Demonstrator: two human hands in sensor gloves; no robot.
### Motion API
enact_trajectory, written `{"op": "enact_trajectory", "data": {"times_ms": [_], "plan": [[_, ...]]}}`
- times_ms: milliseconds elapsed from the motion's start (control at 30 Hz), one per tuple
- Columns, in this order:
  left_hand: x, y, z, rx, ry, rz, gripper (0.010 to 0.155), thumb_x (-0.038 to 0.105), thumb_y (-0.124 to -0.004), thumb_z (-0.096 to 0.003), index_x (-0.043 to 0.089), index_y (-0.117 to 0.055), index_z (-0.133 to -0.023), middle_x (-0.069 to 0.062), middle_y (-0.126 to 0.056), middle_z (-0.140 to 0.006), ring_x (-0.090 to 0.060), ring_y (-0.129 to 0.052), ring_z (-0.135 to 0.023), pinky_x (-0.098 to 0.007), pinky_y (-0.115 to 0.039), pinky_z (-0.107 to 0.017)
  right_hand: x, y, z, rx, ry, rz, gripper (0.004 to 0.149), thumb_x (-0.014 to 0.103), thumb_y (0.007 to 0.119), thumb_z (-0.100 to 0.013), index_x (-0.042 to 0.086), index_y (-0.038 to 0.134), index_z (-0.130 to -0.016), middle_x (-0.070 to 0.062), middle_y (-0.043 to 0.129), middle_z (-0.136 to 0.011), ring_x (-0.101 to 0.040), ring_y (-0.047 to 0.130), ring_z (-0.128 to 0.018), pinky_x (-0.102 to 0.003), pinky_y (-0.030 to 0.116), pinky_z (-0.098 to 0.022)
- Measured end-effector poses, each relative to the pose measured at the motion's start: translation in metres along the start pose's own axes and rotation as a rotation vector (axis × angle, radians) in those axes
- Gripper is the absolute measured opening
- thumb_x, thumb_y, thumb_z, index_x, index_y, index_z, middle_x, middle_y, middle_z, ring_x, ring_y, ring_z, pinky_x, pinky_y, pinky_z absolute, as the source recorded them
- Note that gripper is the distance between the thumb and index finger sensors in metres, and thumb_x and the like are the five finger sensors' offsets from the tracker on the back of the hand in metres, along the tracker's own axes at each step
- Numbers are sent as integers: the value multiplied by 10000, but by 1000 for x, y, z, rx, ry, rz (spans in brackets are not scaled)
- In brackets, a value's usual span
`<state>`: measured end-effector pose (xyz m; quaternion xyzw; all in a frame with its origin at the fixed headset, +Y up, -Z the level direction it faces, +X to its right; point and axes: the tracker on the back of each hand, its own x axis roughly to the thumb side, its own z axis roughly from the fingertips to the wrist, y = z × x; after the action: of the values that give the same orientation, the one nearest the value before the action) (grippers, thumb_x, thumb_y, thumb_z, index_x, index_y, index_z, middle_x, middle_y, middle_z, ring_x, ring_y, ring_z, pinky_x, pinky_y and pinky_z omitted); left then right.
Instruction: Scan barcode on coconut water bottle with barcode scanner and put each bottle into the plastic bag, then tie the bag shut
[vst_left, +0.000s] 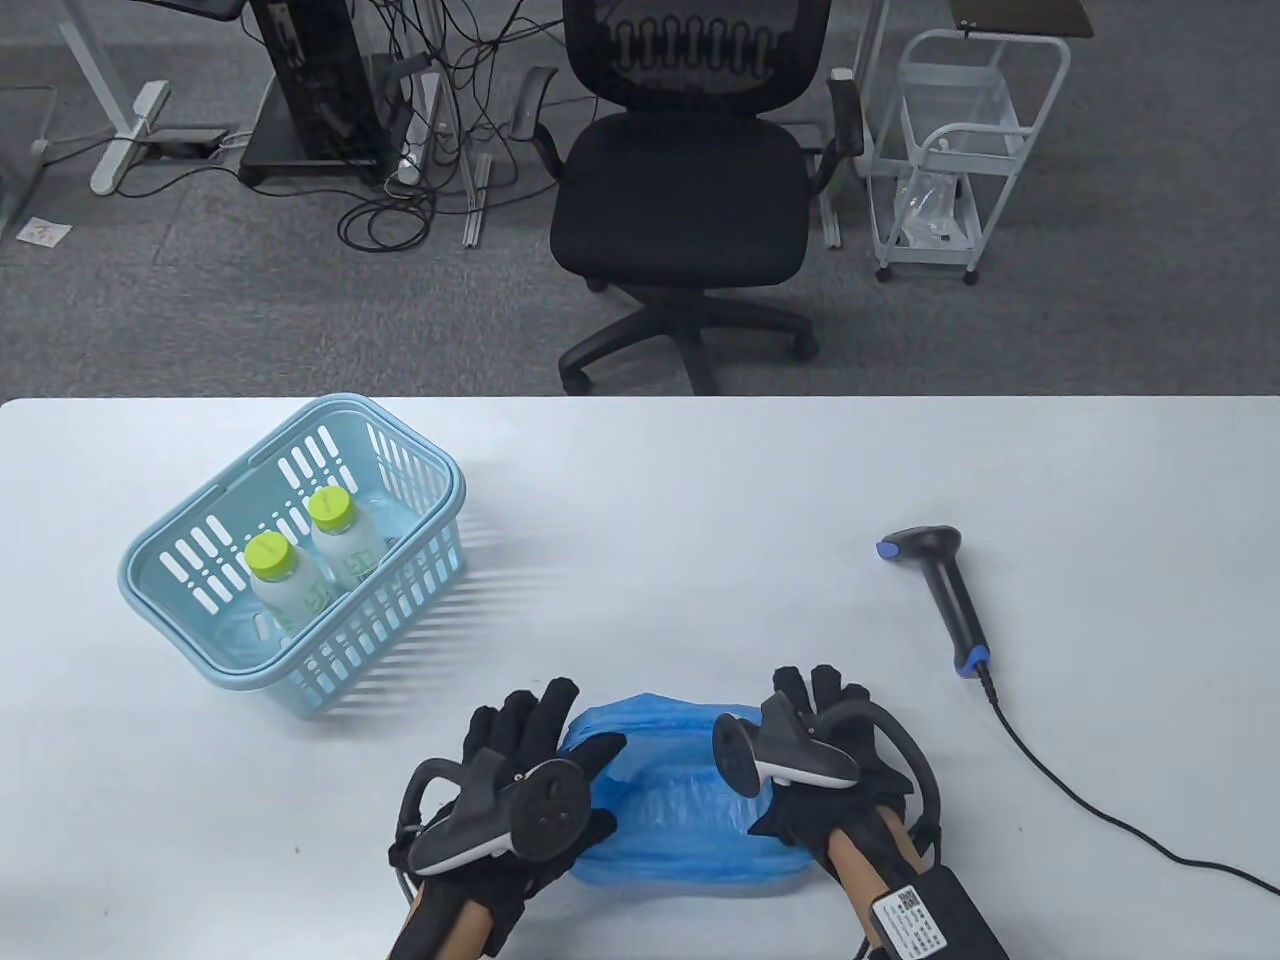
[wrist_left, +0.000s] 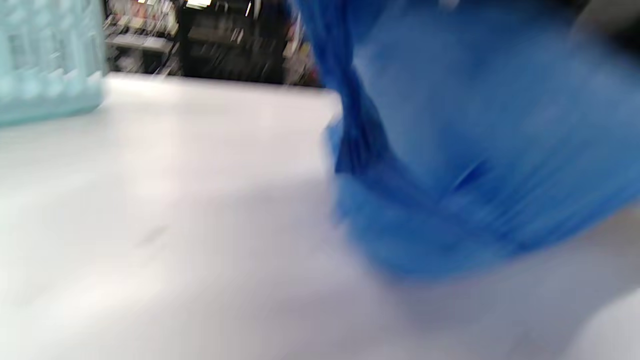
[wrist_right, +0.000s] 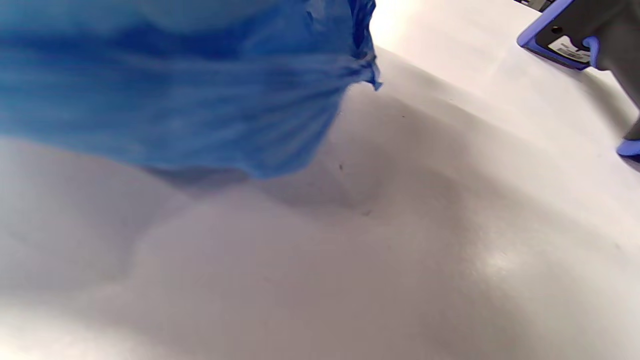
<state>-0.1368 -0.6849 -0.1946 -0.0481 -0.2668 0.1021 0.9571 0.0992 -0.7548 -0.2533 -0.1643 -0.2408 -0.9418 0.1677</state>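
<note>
A blue plastic bag (vst_left: 670, 810) sits near the table's front edge between my two hands. My left hand (vst_left: 560, 740) holds the bag's left edge, with the thumb laid over the plastic. My right hand (vst_left: 805, 705) grips its right edge, the fingers partly hidden by the tracker. In the left wrist view the bag (wrist_left: 475, 150) hangs bunched and blurred; in the right wrist view the bag (wrist_right: 175, 100) hangs just above the tabletop. Two coconut water bottles (vst_left: 275, 585) (vst_left: 340, 535) with lime caps stand in a light blue basket (vst_left: 400, 590) at the left. The black barcode scanner (vst_left: 945, 590) lies at the right.
The scanner's cable (vst_left: 1080, 800) trails off to the front right edge. The scanner (wrist_right: 590, 35) and the basket (wrist_left: 45, 55) also show in the wrist views. Beyond the white table's (vst_left: 700, 550) far edge stand a black office chair (vst_left: 690, 180) and a white cart (vst_left: 950, 150).
</note>
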Motion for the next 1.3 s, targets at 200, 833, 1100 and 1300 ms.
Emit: {"op": "enact_trajectory", "data": {"times_ms": [200, 833, 1100, 1300], "plan": [[43, -5, -24, -25, -24, -250, 415, 544, -821, -632, 388, -844, -1016, -85, -137, -1337, -532, -107, -1146, -779, -96, -691, 8, -1, 1, -25, -47, -7, 1015, 657, 858, -368, 137, 445, -1135, -293, 135, -1177, -653, 222, -1007, -767, 319, -693], [-35, -63, -35, -511, 227, -237, 917, 656, -782, -619, 335, -236, -1282, -256, 135, -1249, -665, 41, -1045, -802, -91, -677, 5, -8, 10, -112, -35, 7, 969, 700, 826, -355, 237, 468, -1127, -288, 126, -1181, -661, 221, -1010, -776, 304, -693], [-66, -66, -36, -526, 311, -56, 884, 660, -775, -638, 422, -198, -1263, -208, 170, -1244, -640, 103, -1038, -802, -42, -668, -23, 8, -6, -3, 11, -228, 919, 672, 851, -380, 349, 405, -1116, -270, 86, -1185, -669, 186, -1006, -789, 274, -685], [-57, -55, -35, -367, 194, -112, 823, 636, -788, -622, 405, -314, -1254, -188, 92, -1269, -605, 34, -1074, -794, -88, -684, -21, 1, -3, -61, 3, -175, 919, 691, 840, -360, 304, 482, -1113, -258, 130, -1192, -662, 229, -1015, -779, 299, -697]]}}
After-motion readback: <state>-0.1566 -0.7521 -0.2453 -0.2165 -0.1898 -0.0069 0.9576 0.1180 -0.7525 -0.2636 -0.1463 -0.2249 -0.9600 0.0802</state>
